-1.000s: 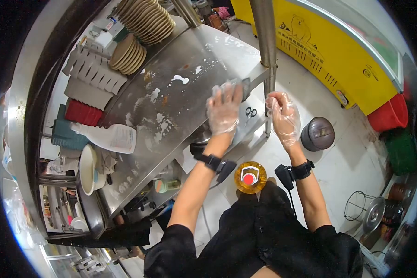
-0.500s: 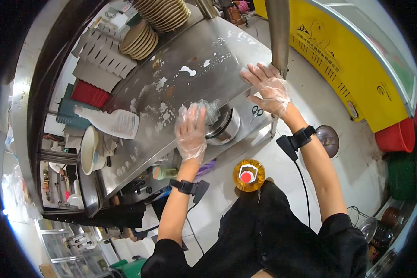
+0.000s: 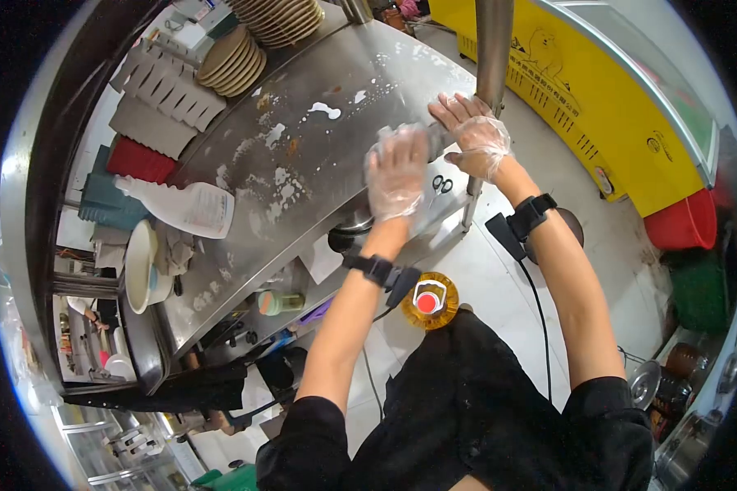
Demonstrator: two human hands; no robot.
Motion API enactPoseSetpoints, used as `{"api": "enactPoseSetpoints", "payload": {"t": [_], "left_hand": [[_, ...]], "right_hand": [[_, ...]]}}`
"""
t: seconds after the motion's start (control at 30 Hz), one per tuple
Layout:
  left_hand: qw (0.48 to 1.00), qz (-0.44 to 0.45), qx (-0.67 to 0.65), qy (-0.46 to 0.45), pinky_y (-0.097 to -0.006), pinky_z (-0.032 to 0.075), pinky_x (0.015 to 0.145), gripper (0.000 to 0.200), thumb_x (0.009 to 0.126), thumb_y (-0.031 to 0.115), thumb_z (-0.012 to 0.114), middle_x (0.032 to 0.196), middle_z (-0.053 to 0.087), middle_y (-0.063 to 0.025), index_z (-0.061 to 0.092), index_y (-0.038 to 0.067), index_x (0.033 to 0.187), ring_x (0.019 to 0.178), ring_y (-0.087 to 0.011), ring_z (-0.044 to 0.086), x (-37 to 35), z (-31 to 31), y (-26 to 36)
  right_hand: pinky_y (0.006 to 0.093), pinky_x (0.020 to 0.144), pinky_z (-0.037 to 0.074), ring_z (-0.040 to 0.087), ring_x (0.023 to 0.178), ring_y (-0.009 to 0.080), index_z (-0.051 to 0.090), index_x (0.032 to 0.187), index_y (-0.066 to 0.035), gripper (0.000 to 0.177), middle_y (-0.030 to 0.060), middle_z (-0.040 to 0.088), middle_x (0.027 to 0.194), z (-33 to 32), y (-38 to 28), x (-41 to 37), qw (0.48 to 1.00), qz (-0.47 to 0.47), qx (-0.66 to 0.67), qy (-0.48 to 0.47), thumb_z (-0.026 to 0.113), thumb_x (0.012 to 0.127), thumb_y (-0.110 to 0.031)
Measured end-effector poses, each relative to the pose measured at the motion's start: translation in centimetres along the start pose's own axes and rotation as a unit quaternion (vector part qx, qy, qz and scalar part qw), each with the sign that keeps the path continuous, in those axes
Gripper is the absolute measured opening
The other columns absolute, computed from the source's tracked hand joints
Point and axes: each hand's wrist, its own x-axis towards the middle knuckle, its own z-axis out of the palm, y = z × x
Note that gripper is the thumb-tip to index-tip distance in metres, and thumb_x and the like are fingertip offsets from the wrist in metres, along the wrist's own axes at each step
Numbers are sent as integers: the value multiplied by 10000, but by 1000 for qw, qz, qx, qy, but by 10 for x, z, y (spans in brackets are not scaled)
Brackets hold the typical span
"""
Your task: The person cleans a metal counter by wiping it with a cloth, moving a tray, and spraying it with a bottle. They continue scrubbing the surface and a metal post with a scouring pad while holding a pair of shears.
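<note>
My left hand (image 3: 397, 173), in a clear plastic glove, is pressed flat on the steel table (image 3: 336, 168) near its front edge. It holds a grey, wiry scrubber (image 3: 437, 144), blurred and mostly covered by the fingers. My right hand (image 3: 477, 141), gloved the same way, rests with spread fingers at the table's right corner beside the metal post (image 3: 493, 61). White foamy liquid (image 3: 325, 110) and a few brown stains lie on the tabletop.
A white spray bottle (image 3: 190, 206) lies on the left, near a pale bowl (image 3: 142, 266). Plate stacks (image 3: 233, 61) stand at the back. An oil jug (image 3: 428, 300) is on the floor by my legs. A yellow freezer (image 3: 581, 98) stands right.
My left hand has slid right along the table with the scrubber, closer to my right hand. My right hand stays at the corner. The view has shifted slightly.
</note>
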Motion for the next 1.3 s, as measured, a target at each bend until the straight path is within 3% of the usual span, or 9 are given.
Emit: {"api": "enactPoseSetpoints", "payload": {"t": [0.17,0.33,0.53,0.73,0.87,0.97,1.07,1.27,1.3], "left_hand": [[997,-64,-39,-32,-410,365,1052,548,846,114,575,1410,507,2,501,214,1379,1298,-229,468,-65,-29,-67],[995,-80,-63,-9,-434,370,1045,562,852,121,611,1423,495,-1,493,197,1395,1311,-256,453,-74,-33,-74],[1000,-17,17,-11,-404,421,975,548,836,149,553,1378,512,21,496,198,1379,1273,-210,463,-22,-15,-24],[999,14,-53,-4,-406,420,987,595,837,133,543,1409,485,10,444,196,1420,1284,-227,450,20,-6,15],[995,71,49,43,-385,432,987,686,835,109,542,1483,426,14,382,296,1475,1312,-229,440,-23,3,-27],[990,122,58,-43,-371,446,982,676,829,78,541,1521,381,15,431,357,1434,1334,-239,413,-59,-24,-78],[982,174,66,-12,-373,425,1039,681,822,89,565,1533,362,20,442,396,1416,1341,-259,401,-80,-26,-110],[969,221,91,-66,-377,417,1046,599,863,167,531,1565,307,23,442,383,1415,1372,-279,358,-46,-22,-79],[966,227,125,-9,-375,404,1056,563,875,196,515,1569,302,23,449,371,1406,1389,-290,322,-35,-15,-66]], "right_hand": [[416,1191,197,285,1434,277,329,1485,-193,859,64,332,1547,-3,-5,0,999,15,-31,2,762,752,-304],[420,1194,185,288,1429,291,324,1487,-188,865,70,320,1551,-1,-4,1,999,15,-33,6,760,749,-299],[434,1185,217,296,1420,298,320,1483,-162,916,91,339,1530,2,-2,0,1000,2,2,21,794,702,-225],[433,1180,233,287,1425,291,321,1482,-181,947,74,329,1537,4,7,-2,999,-22,30,34,814,674,-211],[415,1166,279,328,1408,305,392,1450,-164,834,90,377,1514,-12,14,-14,992,-44,91,72,769,707,-131],[429,1157,292,367,1378,341,443,1410,-129,726,129,413,1482,-13,22,-40,976,-48,176,123,689,732,-42],[431,1128,338,405,1351,351,464,1386,-127,684,135,437,1464,-8,32,-63,968,-40,194,153,673,746,-8],[423,1077,405,460,1307,347,495,1352,-121,631,141,482,1418,-6,21,-72,943,-30,276,186,659,762,33],[422,1062,420,478,1290,347,504,1342,-118,620,143,494,1404,-4,15,-70,937,-26,291,191,659,762,35]]}}
